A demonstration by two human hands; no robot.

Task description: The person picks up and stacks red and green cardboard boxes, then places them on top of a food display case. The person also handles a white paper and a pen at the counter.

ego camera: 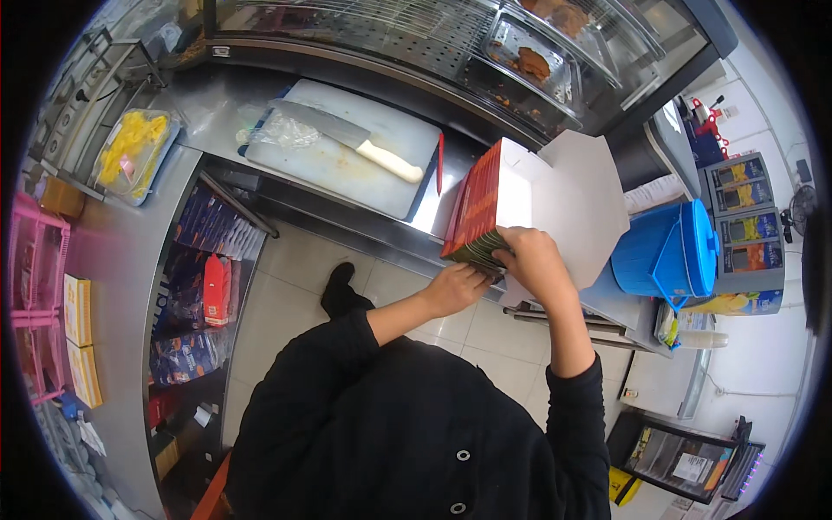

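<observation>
A stack of nested red cardboard food boxes (478, 198) lies at the counter's front edge, the white inside and open lid of the outermost one facing right. My right hand (533, 260) grips the near edge of the stack, thumb and fingers around the cardboard. Close by on its left, my left hand (458, 289) holds the lower near corner of the stack, its fingertips partly hidden. Left of the boxes is a white cutting board (351, 156), on which rest a knife with a white handle (390, 161) and crumpled clear plastic film (286, 130). A red pen-like stick (440, 164) lies at the board's right edge.
Behind the board stands a glass display warmer (390, 45) with trays of fried food. A lidded blue bucket (656, 250) is at right. To the left are a clear container of yellow food (133, 153), a steel counter (120, 279) and shelves of folded packaging (208, 227).
</observation>
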